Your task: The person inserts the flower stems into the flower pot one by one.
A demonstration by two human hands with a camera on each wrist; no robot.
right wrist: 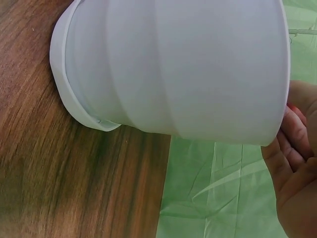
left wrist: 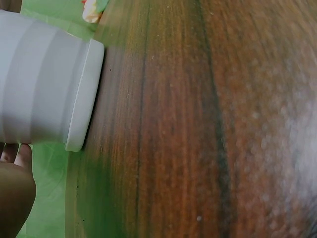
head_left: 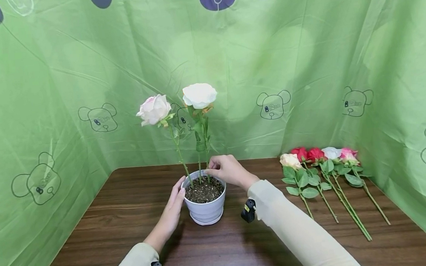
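Note:
A white ribbed flowerpot (head_left: 207,210) filled with dark soil (head_left: 204,191) stands on the table. My left hand (head_left: 172,207) rests against its left side with fingers extended; the left wrist view shows the fingertips at the pot's wall. A pale pink rose (head_left: 154,110) leans left out of the soil. Right of it rises a white rose (head_left: 199,95), with two stems below it; orange bits show under its petals. At the rim, thumb and fingers of my right hand (head_left: 229,171) pinch the right-hand stem low down. The fingertips are hidden behind the pot in the right wrist view.
On the table's right side lie several cut roses, among them a cream rose (head_left: 290,160), a red rose (head_left: 316,154) and a pink rose (head_left: 348,156), stems toward the front. A green curtain (head_left: 244,134) encloses the wooden table (head_left: 103,229) at the back and sides.

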